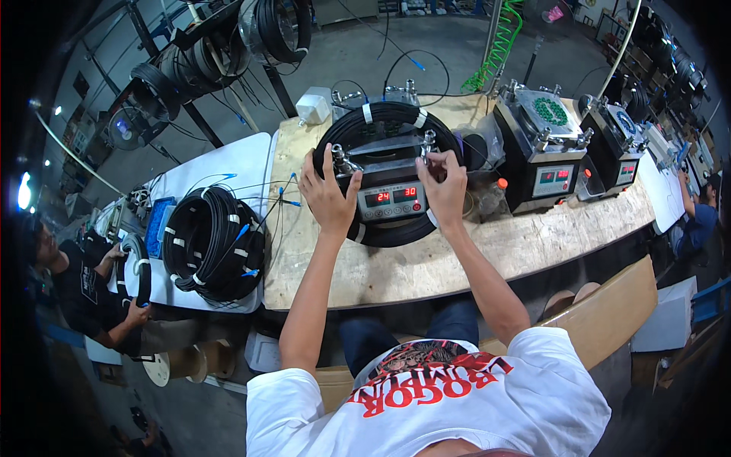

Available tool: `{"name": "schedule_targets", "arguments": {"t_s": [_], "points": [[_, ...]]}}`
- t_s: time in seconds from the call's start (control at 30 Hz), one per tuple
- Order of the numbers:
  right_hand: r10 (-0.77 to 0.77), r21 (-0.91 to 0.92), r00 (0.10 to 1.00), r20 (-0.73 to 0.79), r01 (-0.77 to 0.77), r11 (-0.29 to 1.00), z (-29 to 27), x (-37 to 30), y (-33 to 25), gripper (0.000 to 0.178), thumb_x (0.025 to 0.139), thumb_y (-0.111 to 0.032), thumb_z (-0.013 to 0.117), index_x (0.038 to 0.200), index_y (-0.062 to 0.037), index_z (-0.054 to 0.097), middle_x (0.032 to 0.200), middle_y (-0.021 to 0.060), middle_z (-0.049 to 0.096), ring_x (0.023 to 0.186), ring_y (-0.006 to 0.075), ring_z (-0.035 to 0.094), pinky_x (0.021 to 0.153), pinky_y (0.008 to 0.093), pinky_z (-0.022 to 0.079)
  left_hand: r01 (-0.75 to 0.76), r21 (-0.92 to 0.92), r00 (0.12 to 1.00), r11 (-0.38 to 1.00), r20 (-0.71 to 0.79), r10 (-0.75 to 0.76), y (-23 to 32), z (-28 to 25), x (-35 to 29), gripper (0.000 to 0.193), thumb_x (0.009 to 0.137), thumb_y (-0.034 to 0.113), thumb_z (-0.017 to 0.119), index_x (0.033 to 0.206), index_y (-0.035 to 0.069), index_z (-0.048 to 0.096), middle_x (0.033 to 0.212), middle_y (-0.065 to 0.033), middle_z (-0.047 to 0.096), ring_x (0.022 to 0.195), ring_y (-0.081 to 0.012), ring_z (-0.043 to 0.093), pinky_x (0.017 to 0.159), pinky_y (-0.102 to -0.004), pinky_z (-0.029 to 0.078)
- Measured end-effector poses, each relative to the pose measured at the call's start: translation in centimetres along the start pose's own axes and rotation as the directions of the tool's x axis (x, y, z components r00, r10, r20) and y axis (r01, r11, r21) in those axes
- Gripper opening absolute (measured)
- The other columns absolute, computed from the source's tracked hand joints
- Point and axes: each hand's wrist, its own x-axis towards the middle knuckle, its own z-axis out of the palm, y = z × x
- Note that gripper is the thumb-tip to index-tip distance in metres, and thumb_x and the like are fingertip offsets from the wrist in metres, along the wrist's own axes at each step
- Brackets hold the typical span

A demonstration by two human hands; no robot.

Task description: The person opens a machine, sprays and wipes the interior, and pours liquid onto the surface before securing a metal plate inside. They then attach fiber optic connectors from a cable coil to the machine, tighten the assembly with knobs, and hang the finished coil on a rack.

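Note:
A small black bench machine [390, 199] with two red digit readouts sits on the plywood workbench [426, 263]. A coil of black cable [384, 114] with white tape bands lies around it. My left hand [326, 192] grips the metal clamp knob [343, 162] at the machine's left front corner. My right hand [443, 183] pinches the metal knob [428, 141] at its right front corner. Both forearms reach up from the lower edge.
Two similar machines [542, 156] [620, 148] stand to the right on the bench. A stack of black cable coils [213, 244] lies on a white table at left. A seated person [84, 293] at left holds a coil. Another person [697, 221] sits far right.

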Motion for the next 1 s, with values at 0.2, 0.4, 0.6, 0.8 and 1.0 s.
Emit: {"name": "schedule_targets", "arguments": {"t_s": [0.2, 0.4, 0.6, 0.8, 1.0], "points": [[0.040, -0.168, 0.970, 0.241, 0.001, 0.986, -2.3, 1.4, -2.2, 0.014, 0.089, -0.018, 0.070, 0.093, -0.0055, 0.064, 0.066, 0.0052, 0.062, 0.060, 0.0220, 0.059, 0.069, 0.0362, 0.040, 0.000, 0.009, 1.000, 1.000, 0.023, 0.000, -0.2, -0.4, 0.0, 0.068, 0.093, 0.049, 0.059, 0.147, 0.011, 0.044, 0.144, -0.0254, 0.041, 0.131, -0.0419, 0.040, 0.109, -0.0522, 0.028], [-0.472, -0.025, 0.853, 0.221, 0.489, 0.872, -0.5, 11.8, -9.3, 0.012, 0.088, -0.013, 0.066, 0.096, -0.0040, 0.066, 0.089, 0.0127, 0.067, 0.082, 0.0302, 0.064, 0.080, 0.0390, 0.049, -0.007, -0.006, 1.000, 1.000, -0.002, 0.007, -0.4, -0.3, 0.2, 0.069, 0.091, 0.049, 0.064, 0.145, 0.012, 0.045, 0.142, -0.0248, 0.042, 0.130, -0.0407, 0.041, 0.107, -0.0530, 0.030], [-0.564, -0.163, 0.504, 0.654, 0.822, 0.546, 8.4, 22.1, -7.4, 0.019, 0.081, -0.008, 0.070, 0.100, -0.0054, 0.070, 0.093, 0.0135, 0.069, 0.085, 0.0306, 0.067, 0.076, 0.0410, 0.054, 0.000, 0.001, 1.000, 1.000, 0.003, 0.000, -0.7, -0.2, 0.0, 0.069, 0.090, 0.050, 0.064, 0.145, 0.012, 0.046, 0.142, -0.0240, 0.043, 0.130, -0.0404, 0.042, 0.107, -0.0522, 0.030], [0.303, -0.388, 0.249, 0.920, 0.688, 0.613, 12.0, 23.3, -4.5, 0.021, 0.073, -0.007, 0.078, 0.092, -0.0049, 0.071, 0.084, 0.0116, 0.072, 0.078, 0.0263, 0.070, 0.066, 0.0394, 0.056, 0.001, -0.025, 1.000, 1.000, 0.019, -0.001, -0.2, -0.3, 0.2, 0.067, 0.092, 0.048, 0.063, 0.145, 0.011, 0.046, 0.143, -0.0240, 0.042, 0.130, -0.0413, 0.042, 0.106, -0.0508, 0.032], [0.268, -0.384, 0.277, 0.923, 0.600, 0.702, 12.4, 23.4, -2.3, 0.024, 0.070, -0.002, 0.077, 0.092, -0.0014, 0.070, 0.088, 0.0128, 0.073, 0.076, 0.0255, 0.071, 0.060, 0.0382, 0.055, 0.017, -0.017, 0.999, 1.000, 0.030, -0.017, -0.4, -0.6, 0.3, 0.067, 0.091, 0.046, 0.065, 0.145, 0.011, 0.046, 0.143, -0.0229, 0.042, 0.129, -0.0413, 0.042, 0.107, -0.0503, 0.031]]}}
